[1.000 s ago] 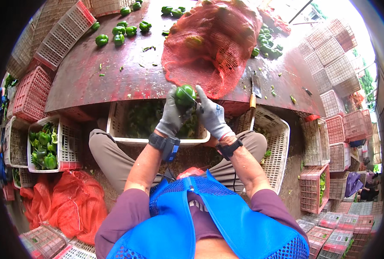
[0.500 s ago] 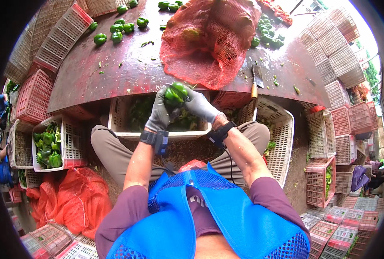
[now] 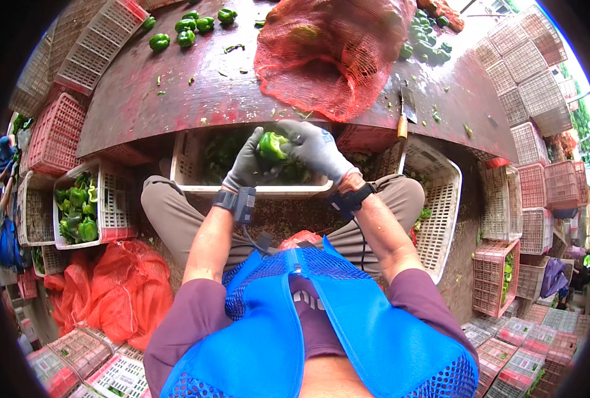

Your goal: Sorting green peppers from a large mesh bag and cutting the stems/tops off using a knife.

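Note:
A green bell pepper [image 3: 271, 146] rests in the grip of my gloved left hand [image 3: 245, 164], above a white crate [image 3: 255, 190] between my knees. Its right end is open and shows pale flesh inside. Close to that opened end is my gloved right hand [image 3: 320, 154], with its fingers curled and slightly blurred. Whatever the right fingers pinch is hidden from me. Dark green pieces lie in the crate below, partly covered by my hands.
On the table [image 3: 149, 113] sit several peppers [image 3: 186, 38], a red mesh sack [image 3: 308, 86] and a wooden-handled knife [image 3: 402, 125] at the front edge. A white crate [image 3: 437, 219] stands at my right, a pepper-filled crate [image 3: 109, 205] at my left, above red netting [image 3: 129, 292].
My right hand has shifted right, off the pepper's side, and the pepper now shows an opened end. My left hand keeps hold of it. The view has shifted slightly.

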Action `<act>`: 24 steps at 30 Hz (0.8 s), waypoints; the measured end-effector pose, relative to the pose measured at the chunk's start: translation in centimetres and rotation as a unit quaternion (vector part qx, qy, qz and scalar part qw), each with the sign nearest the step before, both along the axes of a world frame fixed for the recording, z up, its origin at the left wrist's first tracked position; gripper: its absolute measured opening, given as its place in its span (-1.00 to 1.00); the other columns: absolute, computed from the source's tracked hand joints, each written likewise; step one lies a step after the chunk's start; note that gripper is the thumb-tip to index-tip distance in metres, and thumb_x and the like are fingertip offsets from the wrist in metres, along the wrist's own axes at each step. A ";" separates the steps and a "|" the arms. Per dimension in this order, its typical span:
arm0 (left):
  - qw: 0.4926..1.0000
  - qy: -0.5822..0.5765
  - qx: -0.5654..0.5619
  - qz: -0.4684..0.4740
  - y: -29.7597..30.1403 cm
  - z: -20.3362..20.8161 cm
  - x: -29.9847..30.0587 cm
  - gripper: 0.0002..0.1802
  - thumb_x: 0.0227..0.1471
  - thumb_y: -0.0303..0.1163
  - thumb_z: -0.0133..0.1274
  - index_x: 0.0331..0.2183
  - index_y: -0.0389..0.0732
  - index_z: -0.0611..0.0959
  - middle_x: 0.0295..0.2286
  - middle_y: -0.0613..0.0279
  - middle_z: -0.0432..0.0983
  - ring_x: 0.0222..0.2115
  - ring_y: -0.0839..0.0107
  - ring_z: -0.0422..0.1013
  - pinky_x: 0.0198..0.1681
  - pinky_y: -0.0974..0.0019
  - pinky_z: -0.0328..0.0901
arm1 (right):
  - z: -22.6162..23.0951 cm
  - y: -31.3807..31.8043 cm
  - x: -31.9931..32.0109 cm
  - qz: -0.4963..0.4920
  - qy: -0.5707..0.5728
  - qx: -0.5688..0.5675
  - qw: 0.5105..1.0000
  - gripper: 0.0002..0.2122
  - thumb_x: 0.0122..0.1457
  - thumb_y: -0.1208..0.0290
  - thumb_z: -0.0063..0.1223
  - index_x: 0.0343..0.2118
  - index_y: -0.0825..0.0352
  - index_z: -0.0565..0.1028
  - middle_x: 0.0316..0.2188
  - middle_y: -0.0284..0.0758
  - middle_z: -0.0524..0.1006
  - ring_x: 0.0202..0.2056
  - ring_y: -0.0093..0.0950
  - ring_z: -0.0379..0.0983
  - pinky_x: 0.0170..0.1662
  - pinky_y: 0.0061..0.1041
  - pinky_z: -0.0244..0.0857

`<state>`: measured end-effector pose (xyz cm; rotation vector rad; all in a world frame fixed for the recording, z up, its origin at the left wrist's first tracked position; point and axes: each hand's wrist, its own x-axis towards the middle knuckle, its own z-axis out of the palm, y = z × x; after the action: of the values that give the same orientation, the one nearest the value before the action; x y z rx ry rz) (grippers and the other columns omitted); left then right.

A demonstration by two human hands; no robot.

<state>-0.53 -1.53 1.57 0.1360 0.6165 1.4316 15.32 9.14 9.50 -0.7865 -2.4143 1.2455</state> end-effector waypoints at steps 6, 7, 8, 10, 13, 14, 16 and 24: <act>0.999 0.000 0.039 -0.012 0.4 0.7 2.6 -0.21 0.00 0.46 -0.10 -0.11 -0.06 0.59 -0.25 0.27 0.59 -0.28 0.42 0.52 -0.27 0.34 0.47 | 0.2 0.5 1.3 0.093 -0.004 0.186 0.978 -0.56 0.00 0.46 0.20 0.02 0.08 0.49 -0.19 -0.20 0.54 -0.16 -0.17 0.52 -0.10 -0.30 0.42; 0.999 -0.020 0.032 -0.009 0.3 0.9 2.8 -0.21 0.02 0.45 -0.12 -0.11 -0.07 0.59 -0.23 0.27 0.59 -0.26 0.41 0.52 -0.24 0.33 0.46 | 0.5 0.4 1.2 0.110 -0.019 0.185 0.976 -0.56 0.00 0.46 0.21 0.01 0.10 0.49 -0.20 -0.20 0.55 -0.17 -0.17 0.52 -0.11 -0.30 0.42; 0.999 -0.019 0.032 -0.009 0.1 1.1 2.8 -0.21 0.02 0.45 -0.12 -0.11 -0.07 0.59 -0.23 0.27 0.59 -0.26 0.41 0.52 -0.24 0.33 0.46 | 0.7 0.3 1.2 0.127 -0.034 0.184 0.974 -0.56 -0.01 0.45 0.22 0.01 0.11 0.49 -0.22 -0.20 0.55 -0.17 -0.17 0.52 -0.11 -0.30 0.42; 0.999 -0.009 0.047 -0.008 -0.5 1.4 2.8 -0.22 0.08 0.40 -0.12 -0.04 -0.11 0.56 -0.19 0.25 0.55 -0.25 0.40 0.51 -0.23 0.35 0.46 | 0.8 -0.2 1.2 0.127 -0.031 0.187 0.974 -0.58 -0.01 0.46 0.21 -0.01 0.15 0.49 -0.22 -0.19 0.56 -0.17 -0.16 0.53 -0.11 -0.30 0.42; 0.983 0.142 -0.004 0.115 -0.7 2.2 2.6 -0.24 0.13 0.31 -0.09 0.04 -0.16 0.48 -0.15 0.22 0.50 -0.24 0.41 0.51 -0.22 0.34 0.46 | -0.2 -1.0 1.1 0.098 0.007 0.185 0.978 -0.62 0.00 0.47 0.20 -0.04 0.23 0.50 -0.25 -0.17 0.58 -0.18 -0.17 0.54 -0.13 -0.32 0.42; 0.976 0.169 0.002 0.140 -1.1 2.5 2.6 -0.29 0.18 0.20 -0.04 0.10 -0.19 0.41 -0.13 0.21 0.47 -0.24 0.43 0.50 -0.21 0.32 0.47 | -0.6 -0.9 1.1 0.070 0.044 0.182 0.980 -0.64 0.01 0.47 0.20 -0.06 0.26 0.51 -0.27 -0.16 0.59 -0.21 -0.18 0.55 -0.15 -0.34 0.42; 0.963 0.229 0.031 0.136 -1.4 3.1 2.9 -0.33 0.19 0.15 -0.03 0.09 -0.19 0.41 -0.13 0.22 0.47 -0.24 0.44 0.50 -0.19 0.31 0.47 | -0.7 -0.6 0.9 0.030 0.044 0.144 0.988 -0.66 0.03 0.44 0.21 -0.08 0.28 0.52 -0.30 -0.14 0.59 -0.24 -0.21 0.57 -0.17 -0.36 0.43; 0.888 0.446 0.069 0.090 -0.7 5.8 3.8 -0.65 0.20 -0.28 -0.03 -0.01 -0.20 0.48 -0.23 0.27 0.53 -0.29 0.47 0.51 -0.30 0.38 0.42 | -0.5 -0.7 1.6 -0.037 0.032 0.146 0.988 -0.63 0.05 0.28 0.24 -0.08 0.29 0.49 -0.26 -0.12 0.59 -0.23 -0.20 0.57 -0.18 -0.32 0.44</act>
<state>3.31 -2.18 7.37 0.9078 1.2996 1.5575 16.94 8.48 9.03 -0.7292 -2.4149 0.8492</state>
